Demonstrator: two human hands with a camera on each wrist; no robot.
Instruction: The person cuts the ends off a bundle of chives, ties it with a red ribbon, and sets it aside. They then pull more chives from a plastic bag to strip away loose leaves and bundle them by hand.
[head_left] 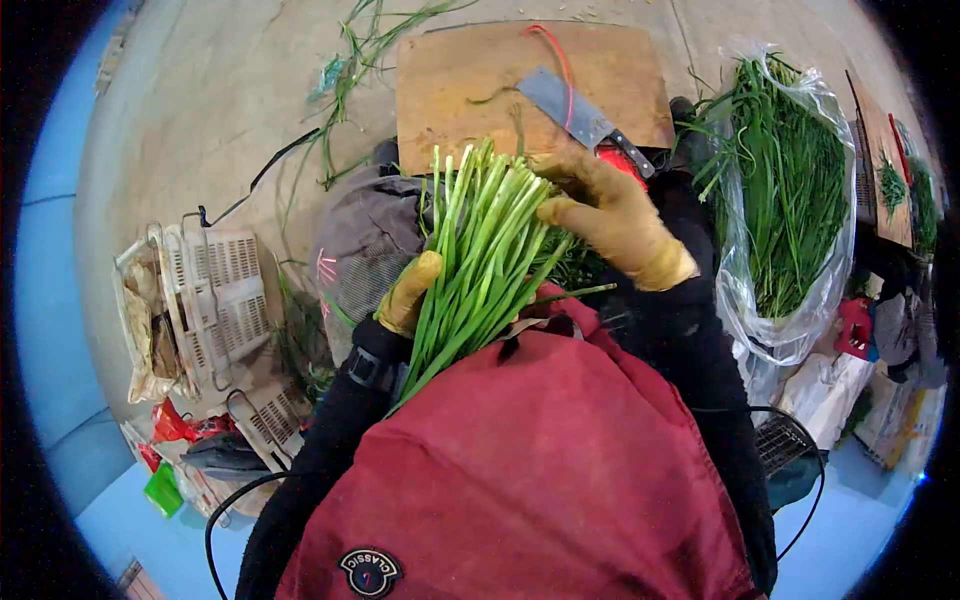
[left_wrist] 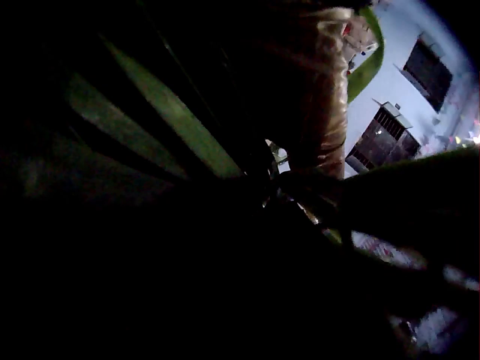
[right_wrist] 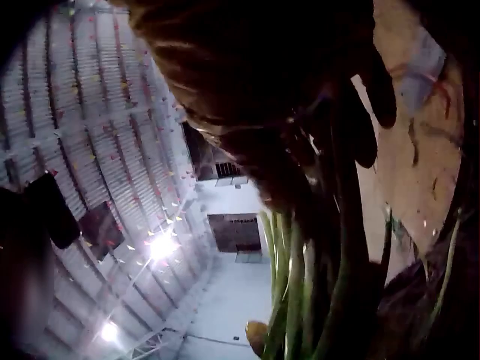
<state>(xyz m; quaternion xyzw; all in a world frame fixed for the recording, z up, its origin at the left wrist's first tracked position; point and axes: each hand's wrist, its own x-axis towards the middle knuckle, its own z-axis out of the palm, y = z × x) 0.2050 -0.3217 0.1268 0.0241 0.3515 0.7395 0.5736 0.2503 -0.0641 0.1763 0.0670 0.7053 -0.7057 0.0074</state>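
A thick bunch of garlic chives [head_left: 485, 245] stands in front of the maroon apron [head_left: 530, 450], pale stem ends up and green leaves down. My gloved left hand [head_left: 410, 292] holds it low on its left side, thumb across the front and the other fingers hidden behind the stems. My gloved right hand [head_left: 615, 220] pinches at the stem ends from the right, thumb in front. In the right wrist view, stems [right_wrist: 289, 292] run down from under the right glove [right_wrist: 247, 112]. Dark leaves [left_wrist: 172, 112] fill much of the left wrist view.
Ahead lies a wooden board [head_left: 460, 90] with a cleaver [head_left: 565, 105] and a red strap [head_left: 556, 60]. A plastic bag [head_left: 735, 290] full of long greens stands on the right. White plastic crates [head_left: 225, 290] are on the left, and loose leaves [head_left: 345, 100] litter the floor.
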